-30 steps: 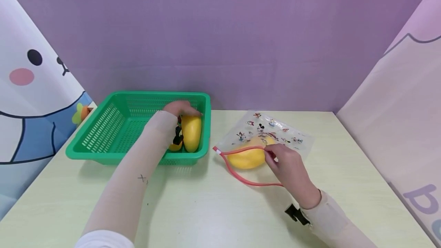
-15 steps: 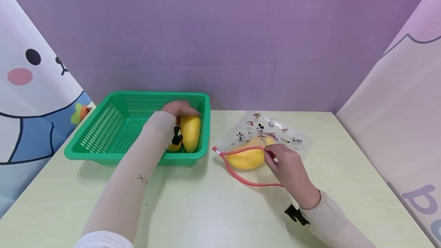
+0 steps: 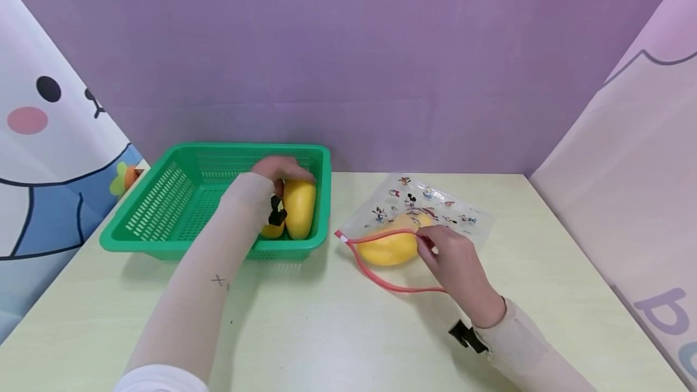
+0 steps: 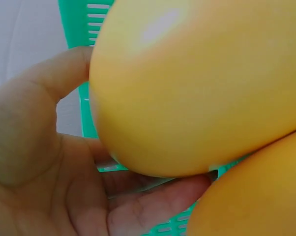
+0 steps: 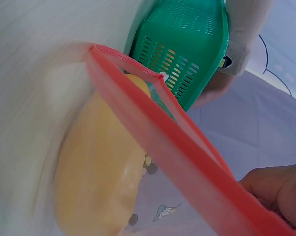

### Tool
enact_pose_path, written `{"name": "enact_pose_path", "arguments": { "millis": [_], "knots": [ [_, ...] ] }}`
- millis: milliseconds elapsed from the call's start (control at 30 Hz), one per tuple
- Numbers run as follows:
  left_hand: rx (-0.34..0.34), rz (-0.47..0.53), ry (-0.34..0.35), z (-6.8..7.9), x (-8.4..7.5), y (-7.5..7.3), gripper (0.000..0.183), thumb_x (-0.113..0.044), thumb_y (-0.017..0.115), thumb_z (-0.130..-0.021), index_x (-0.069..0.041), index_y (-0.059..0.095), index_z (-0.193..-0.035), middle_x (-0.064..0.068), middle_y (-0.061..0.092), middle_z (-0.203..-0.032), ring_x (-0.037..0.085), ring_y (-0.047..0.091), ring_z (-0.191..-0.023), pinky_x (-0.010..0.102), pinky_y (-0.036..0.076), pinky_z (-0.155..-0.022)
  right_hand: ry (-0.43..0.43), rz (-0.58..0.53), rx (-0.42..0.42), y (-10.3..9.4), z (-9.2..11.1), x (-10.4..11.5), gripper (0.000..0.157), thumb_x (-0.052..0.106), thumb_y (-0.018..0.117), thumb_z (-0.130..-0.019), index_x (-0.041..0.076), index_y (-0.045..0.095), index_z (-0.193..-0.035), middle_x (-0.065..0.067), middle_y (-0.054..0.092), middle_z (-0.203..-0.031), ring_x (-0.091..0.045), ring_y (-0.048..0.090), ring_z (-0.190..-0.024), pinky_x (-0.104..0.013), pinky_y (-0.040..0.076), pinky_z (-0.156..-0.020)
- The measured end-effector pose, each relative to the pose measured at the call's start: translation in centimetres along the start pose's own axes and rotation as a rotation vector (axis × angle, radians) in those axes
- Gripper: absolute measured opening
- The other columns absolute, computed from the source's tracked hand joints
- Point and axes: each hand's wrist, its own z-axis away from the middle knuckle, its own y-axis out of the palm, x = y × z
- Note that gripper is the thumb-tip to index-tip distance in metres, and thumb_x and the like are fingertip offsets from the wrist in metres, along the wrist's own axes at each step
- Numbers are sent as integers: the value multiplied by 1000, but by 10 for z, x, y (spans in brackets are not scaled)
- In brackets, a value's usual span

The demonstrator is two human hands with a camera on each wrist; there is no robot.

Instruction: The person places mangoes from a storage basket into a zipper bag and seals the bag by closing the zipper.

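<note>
In the head view, my left hand (image 3: 280, 168) reaches into a green basket (image 3: 163, 241) and grips the far end of a yellow mango (image 3: 299, 210). The left wrist view shows the thumb on one side of this mango (image 4: 197, 83) and fingers curled under it, with a second yellow fruit (image 4: 256, 196) close beside. My right hand (image 3: 454, 265) pinches the red-edged mouth of a clear zip bag (image 3: 411, 195) printed with cartoon figures. The bag's mouth gapes, and another yellow mango (image 5: 99, 162) lies inside it.
A pale table (image 3: 316, 331) bears the basket at left and the bag right of it. A purple cloth wall (image 3: 348, 65) stands right behind them, with printed panels at both sides. The basket's right wall (image 3: 325, 198) rises between the left hand and the bag.
The left hand and forearm have shifted very slightly left, still on the mango in the basket. The right hand and the bag stay as they were.
</note>
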Motion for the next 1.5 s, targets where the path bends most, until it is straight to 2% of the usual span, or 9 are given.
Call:
{"name": "enact_pose_path", "arguments": {
  "millis": [267,433,700,933,1167,1333,1500],
  "knots": [
    [67,97,50,8,-1,-6,52,-40,58,-84,-2,44,-116,16,53,-108,27,61,-79,37,55,-71,12,0,10,-1,0,-1,11,-1,72,-78,0,70,-88,-8,66,-79,-15,58,-67,-24,53,-57],
    [128,173,59,9,0,-9,57,-38,57,-85,0,41,-125,19,50,-118,32,59,-94,41,56,-73,19,-5,17,0,0,0,11,-1,72,-78,0,70,-89,-8,66,-79,-15,58,-67,-25,54,-58],
    [178,148,106,12,1,-15,69,-39,57,-87,0,31,-139,22,41,-132,35,54,-105,44,55,-75,13,-2,12,0,0,0,12,-1,73,-77,0,70,-89,-8,66,-79,-15,58,-67,-24,53,-58],
    [156,129,116,13,-2,-16,66,-37,58,-88,-4,32,-139,18,41,-133,35,48,-114,42,54,-81,19,0,12,1,0,0,11,-1,73,-77,0,70,-88,-7,66,-78,-14,58,-66,-25,54,-58],
    [137,104,136,15,-3,-16,67,-37,59,-88,-4,31,-139,18,38,-135,37,44,-119,45,51,-87,4,3,6,2,0,0,10,-1,73,-77,0,70,-87,-7,66,-78,-14,57,-66,-24,53,-57],
    [111,97,142,19,-2,-19,72,-38,59,-88,-6,27,-143,19,33,-141,37,40,-123,45,50,-87,-2,2,5,3,0,-1,11,-1,73,-77,0,70,-88,-7,66,-78,-14,57,-66,-25,53,-57],
    [68,96,164,20,-1,-21,67,-39,59,-88,-6,31,-139,19,38,-136,35,45,-118,43,53,-82,4,5,9,3,0,-1,12,0,73,-77,0,70,-89,-7,66,-78,-14,58,-66,-25,54,-57]
  ]
}}
